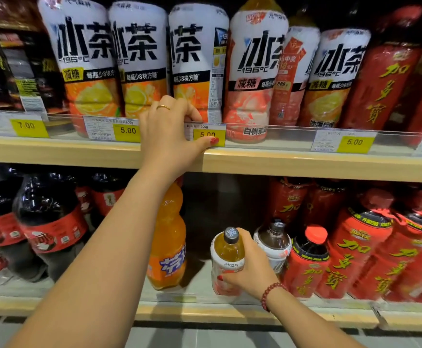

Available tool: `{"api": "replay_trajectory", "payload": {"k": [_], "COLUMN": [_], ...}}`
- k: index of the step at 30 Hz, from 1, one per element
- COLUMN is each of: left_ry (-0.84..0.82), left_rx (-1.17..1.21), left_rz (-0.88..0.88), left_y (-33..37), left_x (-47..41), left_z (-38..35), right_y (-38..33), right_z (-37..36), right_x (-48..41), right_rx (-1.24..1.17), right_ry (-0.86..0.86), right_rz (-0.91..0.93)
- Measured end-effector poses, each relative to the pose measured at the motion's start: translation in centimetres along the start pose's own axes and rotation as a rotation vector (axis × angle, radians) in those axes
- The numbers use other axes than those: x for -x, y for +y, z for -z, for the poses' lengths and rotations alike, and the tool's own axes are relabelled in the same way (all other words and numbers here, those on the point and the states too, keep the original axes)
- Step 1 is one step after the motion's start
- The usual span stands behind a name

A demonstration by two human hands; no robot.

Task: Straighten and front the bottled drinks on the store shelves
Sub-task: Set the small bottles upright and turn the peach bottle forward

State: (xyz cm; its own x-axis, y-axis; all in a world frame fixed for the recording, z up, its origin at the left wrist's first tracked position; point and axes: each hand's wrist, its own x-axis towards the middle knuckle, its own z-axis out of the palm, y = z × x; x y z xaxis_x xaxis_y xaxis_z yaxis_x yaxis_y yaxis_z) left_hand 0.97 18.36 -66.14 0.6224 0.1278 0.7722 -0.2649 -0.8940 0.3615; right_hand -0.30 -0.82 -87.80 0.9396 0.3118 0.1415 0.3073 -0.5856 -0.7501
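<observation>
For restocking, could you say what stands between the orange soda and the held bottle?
Nothing; in the head view, bare shelf separates the orange soda from the held bottle.

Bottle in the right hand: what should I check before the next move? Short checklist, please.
1. Right hand grip on the peach tea bottle: ok, wrapped round its shoulder.
2. Left hand free: not ok, it holds the upper shelf rail.
3. Third lemon tea bottle fronted: not ok, label turned sideways.
4. Gap to the orange soda bottle: ok, they stand apart.
5. Free slot beside the upper peach bottle: cannot tell.
</observation>
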Motion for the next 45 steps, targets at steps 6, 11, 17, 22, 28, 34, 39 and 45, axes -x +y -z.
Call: {"api": "replay_trajectory", "payload": {"k": [6,11,17,22,28,34,39,45], "left_ry": [0.012,0.001,-0.026,-0.031,0.013,0.027,0.021,0.017], "left_rx": [0.008,0.001,-0.008,0.037,0.078,0.081,0.098,0.088], "left_rz": [-0.001,0.007,0.02,0.03,-0.021,-0.068,-0.081,-0.078], "left_y": [-0.1,-0.1,0.1,0.0,-0.3,-0.5,-0.5,-0.5], "left_x": [0.1,0.0,-0.5,-0.7,-0.6,-0.6,-0.5,-0.3], "left_z": [-0.1,0.1,0.4,0.5,0.4,0.4,0.4,0.4], "right_y": [-0.4,-3.9,-9.9,-14.9,-19.1,-20.9,-21.0,-19.5], "right_z": [0.2,4.0,11.0,17.3,23.5,26.3,26.8,24.7], "right_x": [1.9,2.9,5.3,4.4,0.4,-3.2,-5.5,-7.2], "right_rx": [0.06,-0.103,-0.326,-0.564,-0.669,-0.636,-0.567,-0.436], "right_ry": [0.02,0.208,0.396,0.493,0.655,0.859,0.969,0.89], "right_rz": [0.096,0.19,0.358,0.397,0.428,0.448,0.489,0.444]}}
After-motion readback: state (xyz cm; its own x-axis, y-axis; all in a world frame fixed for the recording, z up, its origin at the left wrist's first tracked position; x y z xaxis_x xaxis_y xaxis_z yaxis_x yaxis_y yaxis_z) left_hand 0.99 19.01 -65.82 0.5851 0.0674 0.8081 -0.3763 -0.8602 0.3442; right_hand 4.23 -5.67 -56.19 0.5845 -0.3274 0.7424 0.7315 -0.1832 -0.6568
